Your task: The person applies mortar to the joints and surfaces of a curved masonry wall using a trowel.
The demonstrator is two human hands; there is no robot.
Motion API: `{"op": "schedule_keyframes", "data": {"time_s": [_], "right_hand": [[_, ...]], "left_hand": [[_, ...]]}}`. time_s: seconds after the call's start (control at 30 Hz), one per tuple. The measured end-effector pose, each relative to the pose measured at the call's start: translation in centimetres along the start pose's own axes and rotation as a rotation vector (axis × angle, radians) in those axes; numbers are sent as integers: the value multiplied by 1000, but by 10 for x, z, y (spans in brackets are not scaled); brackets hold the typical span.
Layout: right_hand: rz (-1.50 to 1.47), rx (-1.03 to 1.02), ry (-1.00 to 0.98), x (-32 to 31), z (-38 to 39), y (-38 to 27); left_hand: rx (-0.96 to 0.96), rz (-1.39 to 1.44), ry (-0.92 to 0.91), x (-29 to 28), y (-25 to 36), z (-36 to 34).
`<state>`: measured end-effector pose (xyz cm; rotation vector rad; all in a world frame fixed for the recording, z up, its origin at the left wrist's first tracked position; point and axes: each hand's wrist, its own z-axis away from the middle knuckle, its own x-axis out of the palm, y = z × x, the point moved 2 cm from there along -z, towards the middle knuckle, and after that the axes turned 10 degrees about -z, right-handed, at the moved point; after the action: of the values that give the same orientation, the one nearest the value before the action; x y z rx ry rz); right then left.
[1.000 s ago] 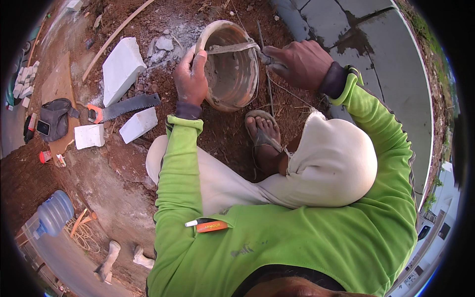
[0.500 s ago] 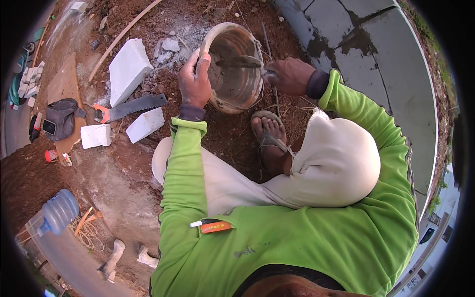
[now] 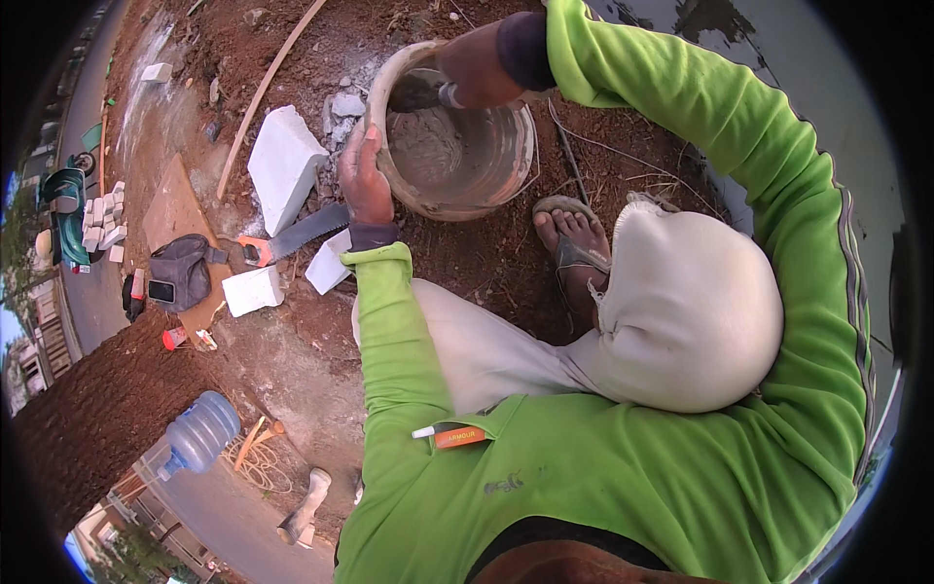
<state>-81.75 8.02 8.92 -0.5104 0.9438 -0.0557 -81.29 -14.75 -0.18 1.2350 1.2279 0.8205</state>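
Note:
A round bucket (image 3: 381, 102) smeared with grey mortar stands tilted on the soil, its mouth toward me. Wet grey mortar (image 3: 435, 146) coats its bottom. My left hand (image 3: 367, 180) grips the bucket's left side, fingers on the rim. Inside the mouth, my right hand (image 3: 479, 70) is closed round the handle of a trowel (image 3: 416, 92), whose blade lies against the upper left inner wall. The right fingers are partly hidden by the back of the hand.
White blocks (image 3: 282, 165) and a handsaw (image 3: 309, 232) with an orange handle lie left of the bucket. Farther left are a grey bag (image 3: 185, 273) on a board, a tree trunk (image 3: 107, 428) and a blue water jug (image 3: 202, 431). Grey slabs (image 3: 846, 88) border the right.
My right hand has moved left and up into the bucket, carrying the trowel from the right rim to the upper left wall. The left hand keeps its grip; the whole view has shifted.

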Motion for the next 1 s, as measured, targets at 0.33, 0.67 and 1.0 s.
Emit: {"op": "schedule_keyframes", "data": {"time_s": [0.33, 0.67, 1.0], "right_hand": [[256, -17, 12, -8, 74, -58], [351, -198, 105, 13, 56, -68], [376, -167, 151, -28, 51, -68]], "left_hand": [[-237, 466, 95, -28, -38, -4], [-174, 395, 106, -26, -51, -1], [-220, 443, 200, -20, -53, -11]]}}
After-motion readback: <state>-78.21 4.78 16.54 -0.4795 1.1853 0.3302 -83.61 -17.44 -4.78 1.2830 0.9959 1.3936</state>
